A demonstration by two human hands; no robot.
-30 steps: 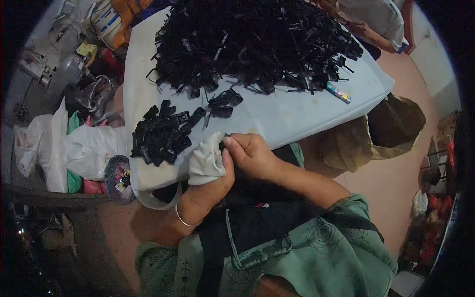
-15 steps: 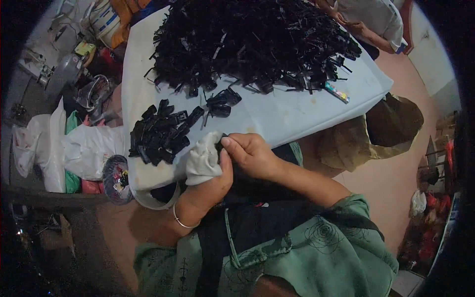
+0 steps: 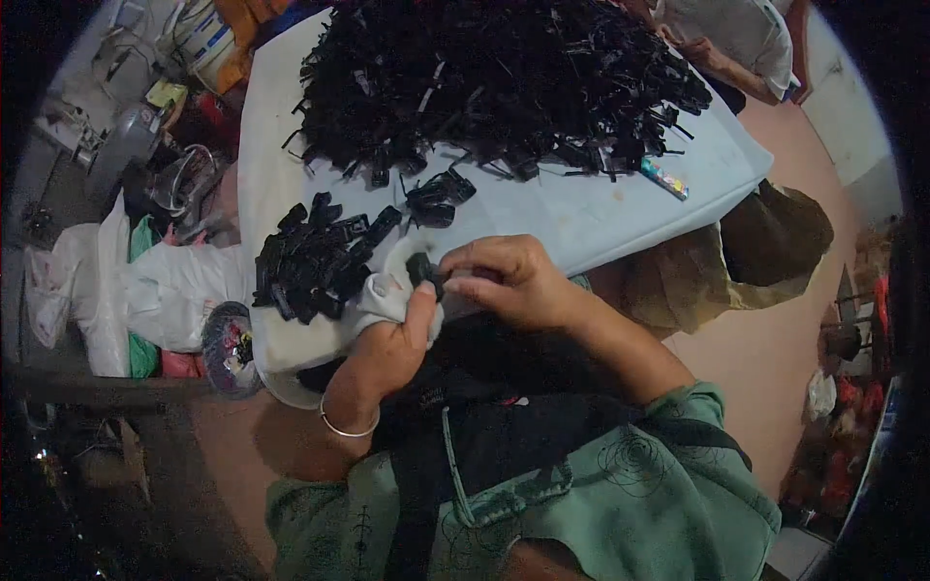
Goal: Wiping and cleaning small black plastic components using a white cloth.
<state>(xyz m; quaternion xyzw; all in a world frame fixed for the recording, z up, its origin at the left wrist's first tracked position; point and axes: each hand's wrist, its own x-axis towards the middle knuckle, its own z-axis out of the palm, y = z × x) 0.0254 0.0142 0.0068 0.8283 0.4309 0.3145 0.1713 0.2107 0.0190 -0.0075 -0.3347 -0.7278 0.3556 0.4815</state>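
My left hand (image 3: 389,351), with a bangle on its wrist, grips a small black plastic piece (image 3: 422,273) together with a crumpled white cloth (image 3: 383,302). Its thumb presses on the piece from below. My right hand (image 3: 509,276) is beside it, thumb and forefinger pinched at the piece's right edge; whatever lies between those fingertips is too small to tell. A small pile of similar black plastic pieces (image 3: 315,257) lies on the table just left of the cloth. Slightly beyond my hands rest a few more black pieces (image 3: 438,198).
A large heap of black plastic parts (image 3: 494,87) with thin stems covers the far side of the pale-topped table (image 3: 572,218). A small colourful packet (image 3: 665,179) lies at right. Beside the table are an open brown sack (image 3: 697,281), white bags (image 3: 174,295) and a bin (image 3: 230,349). Another person's arm (image 3: 722,68) shows at far right.
The black piece has come into plain view above the cloth. My right fingers have shifted slightly right and up, and my left hand has turned and moved a little left.
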